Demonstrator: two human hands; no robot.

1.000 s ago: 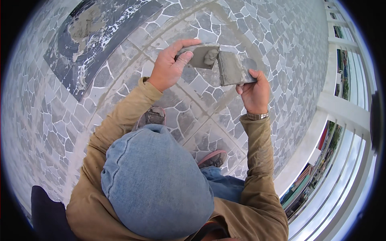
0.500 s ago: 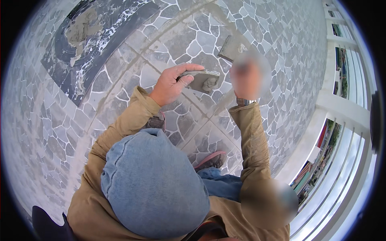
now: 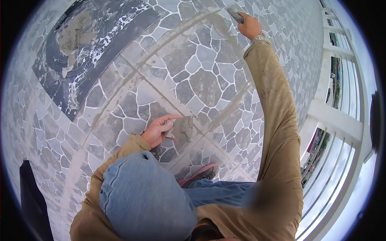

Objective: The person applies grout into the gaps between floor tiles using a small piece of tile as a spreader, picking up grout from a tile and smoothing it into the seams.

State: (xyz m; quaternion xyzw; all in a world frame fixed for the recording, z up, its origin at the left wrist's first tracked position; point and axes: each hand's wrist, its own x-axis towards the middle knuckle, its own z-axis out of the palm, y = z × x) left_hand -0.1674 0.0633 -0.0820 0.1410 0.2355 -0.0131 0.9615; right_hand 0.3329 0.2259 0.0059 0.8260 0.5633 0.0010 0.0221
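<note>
Low in front of my raised knee, my left hand (image 3: 156, 131) is closed around a small flat grey plate. A lump of wet grey mortar (image 3: 186, 129) lies on that plate. Stretched far out ahead, my right hand (image 3: 250, 27) grips a flat rectangular float (image 3: 234, 15), held low over a joint between tiles. Beneath both hands spreads the stone-patterned tile floor (image 3: 207, 86), with grey mortar smeared along its joints (image 3: 155, 87). Whether the float touches the floor, I cannot tell.
At the far left lies a dark sheet (image 3: 94, 68) bearing a heap of grey mortar (image 3: 77, 36) and white smears. A white railing (image 3: 337, 110) runs along the right side. My denim-covered knee (image 3: 146, 193) and a pink-edged shoe (image 3: 203, 174) take up the near middle.
My right hand has reached forward, away from me, with the float. My left hand has drawn back toward my knee, still holding the plate with mortar.
</note>
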